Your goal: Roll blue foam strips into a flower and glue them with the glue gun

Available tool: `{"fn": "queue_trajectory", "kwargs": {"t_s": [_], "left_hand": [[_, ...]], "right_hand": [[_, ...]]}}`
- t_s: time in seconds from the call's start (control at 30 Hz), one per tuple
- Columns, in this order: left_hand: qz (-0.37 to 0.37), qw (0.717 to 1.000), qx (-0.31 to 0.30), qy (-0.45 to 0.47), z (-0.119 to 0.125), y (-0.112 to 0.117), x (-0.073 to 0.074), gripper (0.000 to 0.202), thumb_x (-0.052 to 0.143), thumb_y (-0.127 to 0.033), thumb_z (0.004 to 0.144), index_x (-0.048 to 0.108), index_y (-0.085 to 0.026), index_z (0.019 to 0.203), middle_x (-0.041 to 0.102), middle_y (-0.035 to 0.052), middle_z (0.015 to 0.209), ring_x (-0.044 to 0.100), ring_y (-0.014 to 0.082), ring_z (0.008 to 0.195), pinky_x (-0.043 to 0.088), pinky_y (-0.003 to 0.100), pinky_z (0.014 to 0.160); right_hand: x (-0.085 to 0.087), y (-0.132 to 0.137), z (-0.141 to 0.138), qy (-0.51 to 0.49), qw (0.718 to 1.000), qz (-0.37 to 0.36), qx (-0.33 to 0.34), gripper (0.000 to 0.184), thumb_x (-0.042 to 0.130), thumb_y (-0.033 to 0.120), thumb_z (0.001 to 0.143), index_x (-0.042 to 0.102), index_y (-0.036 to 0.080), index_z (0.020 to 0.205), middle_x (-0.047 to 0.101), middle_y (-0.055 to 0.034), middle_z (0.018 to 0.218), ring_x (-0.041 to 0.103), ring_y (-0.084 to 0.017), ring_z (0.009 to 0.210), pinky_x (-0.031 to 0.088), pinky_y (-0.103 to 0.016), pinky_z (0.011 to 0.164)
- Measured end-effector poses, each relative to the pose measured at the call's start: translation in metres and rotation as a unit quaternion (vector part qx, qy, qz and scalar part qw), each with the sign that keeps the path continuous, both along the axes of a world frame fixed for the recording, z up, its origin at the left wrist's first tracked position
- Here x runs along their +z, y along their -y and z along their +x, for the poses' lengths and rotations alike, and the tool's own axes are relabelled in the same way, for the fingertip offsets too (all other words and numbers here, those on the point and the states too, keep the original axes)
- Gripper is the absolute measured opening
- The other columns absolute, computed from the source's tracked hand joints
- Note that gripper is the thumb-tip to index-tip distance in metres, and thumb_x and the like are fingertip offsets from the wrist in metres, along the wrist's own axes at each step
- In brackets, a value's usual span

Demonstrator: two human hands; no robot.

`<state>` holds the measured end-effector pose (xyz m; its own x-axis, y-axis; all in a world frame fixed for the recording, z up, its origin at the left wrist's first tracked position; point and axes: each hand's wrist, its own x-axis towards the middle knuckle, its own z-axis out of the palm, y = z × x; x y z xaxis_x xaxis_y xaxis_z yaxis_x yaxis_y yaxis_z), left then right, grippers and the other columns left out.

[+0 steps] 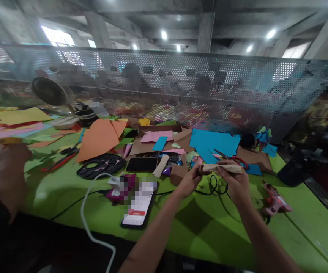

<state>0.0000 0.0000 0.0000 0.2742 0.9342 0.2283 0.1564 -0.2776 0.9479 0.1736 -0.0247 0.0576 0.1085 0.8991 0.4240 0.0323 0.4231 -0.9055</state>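
Both of my hands hold a cream, rolled or folded paper strip (229, 167) level above the green table. My left hand (191, 181) pinches its left end, where a small dark brown bit shows at the fingers. Closed on the middle of the strip from below is my right hand (235, 182). Whether anything is inside the strip I cannot tell. Scissors (239, 160) with dark blades and red handles lie just behind it, by a blue sheet (215, 142). A crumpled brown paper piece (178, 174) rests near my left wrist.
A pink glue gun (276, 203) lies at right with its cord. Left of my arms are a lit phone (139, 206), a dark phone (142, 164), a tissue pack (121, 189) and a white cable (84, 216). A co-worker's hand (11, 157) is at far left. A perforated metal screen (164, 83) stands behind.
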Motion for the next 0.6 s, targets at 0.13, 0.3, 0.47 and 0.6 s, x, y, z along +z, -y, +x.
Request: {"fn": "queue_trajectory", "kwargs": {"t_s": [0.13,0.3,0.47,0.6], "left_hand": [[-0.035,0.999,-0.029,0.017,0.004,0.007,0.003,0.032,0.049,-0.021,0.082,0.055,-0.020,0.113,0.059,0.0024,0.096,0.052,0.0154,0.089,0.047,0.028,0.087],[-0.031,0.998,-0.053,0.030,0.003,0.010,0.008,0.028,0.049,-0.021,0.083,0.053,-0.020,0.110,0.059,0.0030,0.099,0.052,0.0153,0.088,0.046,0.027,0.083],[0.029,0.997,0.005,-0.077,0.004,0.011,0.006,0.016,0.047,-0.014,0.079,0.049,-0.020,0.094,0.054,-0.0007,0.081,0.047,0.0136,0.073,0.042,0.025,0.070],[0.058,0.987,0.028,-0.147,0.008,0.013,0.007,0.016,0.044,-0.011,0.079,0.047,-0.021,0.091,0.052,-0.0008,0.076,0.047,0.0142,0.068,0.037,0.025,0.063]], "right_hand": [[-0.007,0.000,-0.005,0.010,1.000,-0.009,-0.005,0.017,0.077,0.036,0.074,0.072,0.022,0.083,0.072,-0.0041,0.084,0.065,-0.022,0.080,0.052,-0.034,0.072],[-0.012,0.004,-0.001,0.115,0.990,0.071,-0.030,0.008,0.068,0.030,0.084,0.072,0.024,0.088,0.072,-0.0059,0.091,0.066,-0.023,0.085,0.052,-0.037,0.077],[-0.014,0.007,0.007,0.288,0.937,0.183,-0.079,0.016,0.062,0.019,0.085,0.073,0.028,0.095,0.071,-0.0050,0.094,0.066,-0.022,0.088,0.052,-0.037,0.080],[-0.017,0.007,0.008,0.363,0.902,0.212,-0.102,0.019,0.058,0.017,0.088,0.068,0.027,0.101,0.071,-0.0059,0.097,0.066,-0.023,0.089,0.051,-0.037,0.079]]}}
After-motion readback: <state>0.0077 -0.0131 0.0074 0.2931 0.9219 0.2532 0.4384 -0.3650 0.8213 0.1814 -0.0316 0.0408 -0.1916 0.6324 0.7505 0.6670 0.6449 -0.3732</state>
